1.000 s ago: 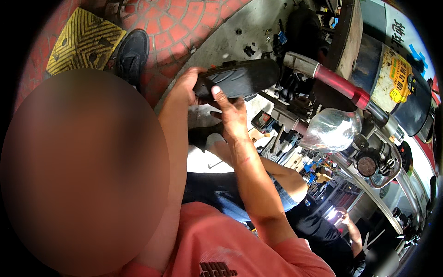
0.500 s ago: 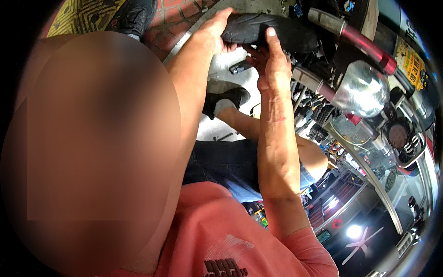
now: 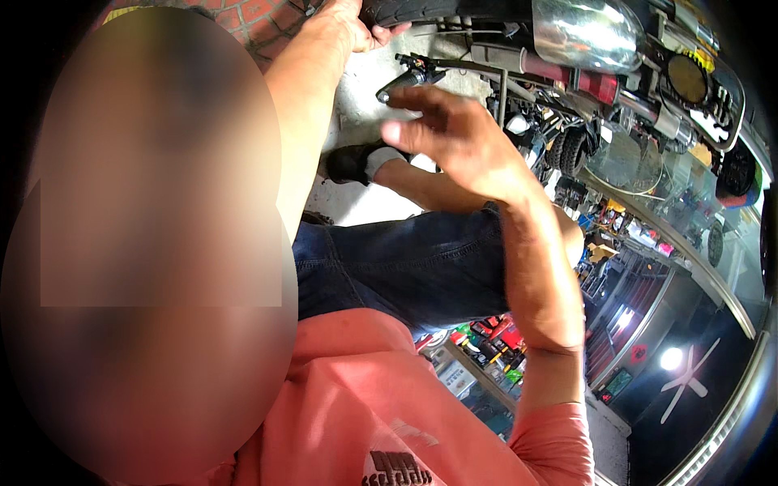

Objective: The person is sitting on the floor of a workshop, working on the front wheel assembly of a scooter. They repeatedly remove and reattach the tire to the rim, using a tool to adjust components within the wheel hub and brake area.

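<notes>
The left hand (image 3: 348, 24) is at the top of the view, its fingers curled round the near end and underside of a black rubber tyre with a grooved tread (image 3: 438, 10). The thumb cannot be made out, so how firm that hold is cannot be told. The tyre is cut off by the top of the picture, above the pale grey concrete floor (image 3: 361, 101), close to the edge where this meets the red paving (image 3: 271, 14). Whether it is fixed to anything is not shown.

The right hand (image 3: 462, 142) is empty and apart from the tyre, its fingers loosely bent and its thumb well spread from them; some blur softens it. In the view its fingertips come up against a black lever-like part with a silver end (image 3: 399, 83), but contact cannot be judged. Farther right are a red metal tube (image 3: 596, 83) and a shiny, silvery rounded cover (image 3: 583, 32). A black shoe (image 3: 347, 164) is planted on the floor, below the left hand in the view.

For good handling, the left hand should probably bear on the broad tread with its palm and several fingers, since fingertips alone could slip on curved rubber. The right hand would do best to stay loose and clear of the lever-like part. Keeping the tyre nearer the middle of the sightline would make the grip easier to check.
</notes>
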`<control>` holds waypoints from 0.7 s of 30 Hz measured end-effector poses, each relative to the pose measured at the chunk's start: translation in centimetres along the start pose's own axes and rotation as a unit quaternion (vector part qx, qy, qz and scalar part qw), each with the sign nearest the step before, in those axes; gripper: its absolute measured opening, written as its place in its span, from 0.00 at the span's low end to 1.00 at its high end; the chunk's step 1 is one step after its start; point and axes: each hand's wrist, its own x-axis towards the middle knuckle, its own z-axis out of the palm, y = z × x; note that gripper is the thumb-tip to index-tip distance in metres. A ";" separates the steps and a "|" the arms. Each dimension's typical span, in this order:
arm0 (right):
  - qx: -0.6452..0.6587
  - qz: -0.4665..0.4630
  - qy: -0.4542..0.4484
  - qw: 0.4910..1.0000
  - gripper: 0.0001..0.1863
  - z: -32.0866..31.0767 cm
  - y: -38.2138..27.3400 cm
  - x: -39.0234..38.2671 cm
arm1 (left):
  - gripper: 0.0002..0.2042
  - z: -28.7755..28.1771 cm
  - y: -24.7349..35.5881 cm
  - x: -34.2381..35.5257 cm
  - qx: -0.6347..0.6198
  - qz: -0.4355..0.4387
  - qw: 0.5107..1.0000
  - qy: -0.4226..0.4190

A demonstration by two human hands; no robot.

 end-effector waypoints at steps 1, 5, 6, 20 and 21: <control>-0.067 0.001 -0.020 0.998 0.38 -0.6 -0.3 -1.5 | 0.26 -0.2 -0.3 0.1 0.007 0.000 1.000 -0.009; -0.194 0.004 -0.033 0.980 0.34 -2.5 0.0 -4.2 | 0.28 -1.1 -0.2 0.0 0.051 -0.006 0.995 -0.086; -0.200 0.018 -0.035 0.979 0.34 -2.9 0.1 -4.1 | 0.29 -1.4 0.0 0.2 0.065 -0.004 0.989 -0.133; -0.281 -0.071 -0.007 0.957 0.24 1.1 0.1 -4.0 | 0.31 -1.7 -0.3 -0.4 0.077 0.037 0.990 -0.108; -0.272 -0.066 -0.005 0.960 0.25 0.6 -0.1 -4.0 | 0.30 -1.5 -0.3 -0.3 0.080 0.053 0.990 -0.102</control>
